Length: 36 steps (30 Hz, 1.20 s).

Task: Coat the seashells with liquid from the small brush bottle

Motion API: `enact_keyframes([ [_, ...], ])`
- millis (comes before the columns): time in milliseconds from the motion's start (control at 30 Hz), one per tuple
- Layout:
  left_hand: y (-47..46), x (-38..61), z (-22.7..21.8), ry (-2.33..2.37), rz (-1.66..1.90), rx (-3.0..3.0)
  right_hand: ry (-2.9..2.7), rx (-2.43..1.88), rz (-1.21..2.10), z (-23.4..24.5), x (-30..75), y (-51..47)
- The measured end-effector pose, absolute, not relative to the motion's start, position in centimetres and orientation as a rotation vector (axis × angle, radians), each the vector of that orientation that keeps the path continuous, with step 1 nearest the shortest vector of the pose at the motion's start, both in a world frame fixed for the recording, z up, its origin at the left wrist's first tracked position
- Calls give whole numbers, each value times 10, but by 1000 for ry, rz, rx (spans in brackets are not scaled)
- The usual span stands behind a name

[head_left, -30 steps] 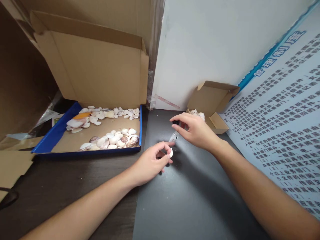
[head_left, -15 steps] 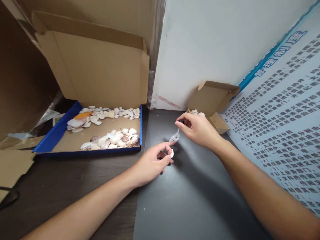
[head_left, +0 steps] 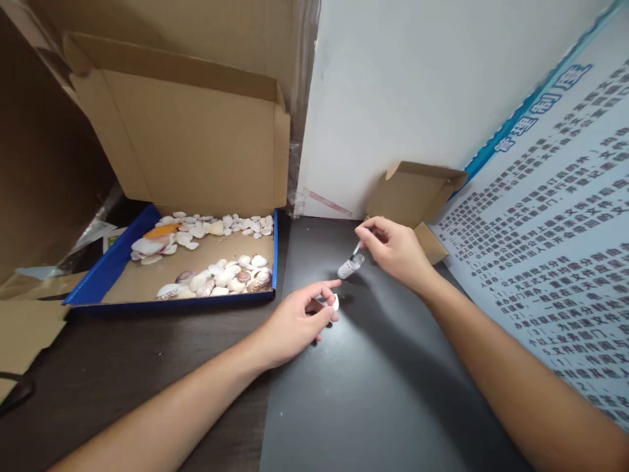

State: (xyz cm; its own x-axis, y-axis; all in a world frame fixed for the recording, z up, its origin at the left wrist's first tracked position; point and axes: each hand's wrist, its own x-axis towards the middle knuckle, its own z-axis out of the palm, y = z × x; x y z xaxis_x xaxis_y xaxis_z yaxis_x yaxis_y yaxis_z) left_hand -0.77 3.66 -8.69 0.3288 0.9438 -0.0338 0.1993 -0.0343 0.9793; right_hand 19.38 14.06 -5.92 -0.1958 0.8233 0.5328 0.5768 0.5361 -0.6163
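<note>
My left hand (head_left: pixel 297 321) pinches a small white seashell (head_left: pixel 335 303) between thumb and fingers. Its index finger is stretched toward the base of a small clear bottle (head_left: pixel 348 266) with a pale label, close to or touching it. The bottle looks tilted on the dark grey mat (head_left: pixel 344 393), its mouth toward my right hand. In my right hand (head_left: pixel 393 249), closed fingers grip a thin applicator stick (head_left: pixel 356 249), whose lower end is at the bottle's mouth. The fingers hide the stick's upper end, and its tip is too small to make out.
On the left, an open blue-edged cardboard box (head_left: pixel 142 283) holds several white, brown and orange shells (head_left: pixel 221 275), its lid (head_left: pixel 196 131) raised. A smaller open carton (head_left: pixel 407 193) stands behind my right hand. A white panel (head_left: pixel 393 85) and a printed board (head_left: pixel 555 216) border the mat.
My right hand has shifted slightly right and the stick now leans at the bottle's mouth. The bottle's label shows more clearly. My left hand keeps its pinch on the shell.
</note>
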Motion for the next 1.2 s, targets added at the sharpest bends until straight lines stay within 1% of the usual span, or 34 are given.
enact_keyframes([
  [133, 36, -6, -86, 1110, 834, 1491, -1599, -994, 730, -67, 206, 151],
  [300, 36, -4, -85, 1143, 835, 1489, -1533, -958, 897, -63, 202, 148],
  [467, 38, -5, -86, 1128, 852, 1510, -1516, -931, 810, -66, 200, 137],
  [633, 36, -7, -83, 1137, 900, 1547, -1559, -949, 861, -84, 207, 103],
  [833, 34, -8, -81, 1080, 732, 1360, -1623, -1038, 897, -100, 211, 73],
  [967, 33, -9, -82, 1015, 706, 1224, -1598, -1047, 900, -107, 211, 71],
  [1200, 33, -7, -78, 1017, 656, 1238, -1624, -985, 889, -115, 210, 62],
])
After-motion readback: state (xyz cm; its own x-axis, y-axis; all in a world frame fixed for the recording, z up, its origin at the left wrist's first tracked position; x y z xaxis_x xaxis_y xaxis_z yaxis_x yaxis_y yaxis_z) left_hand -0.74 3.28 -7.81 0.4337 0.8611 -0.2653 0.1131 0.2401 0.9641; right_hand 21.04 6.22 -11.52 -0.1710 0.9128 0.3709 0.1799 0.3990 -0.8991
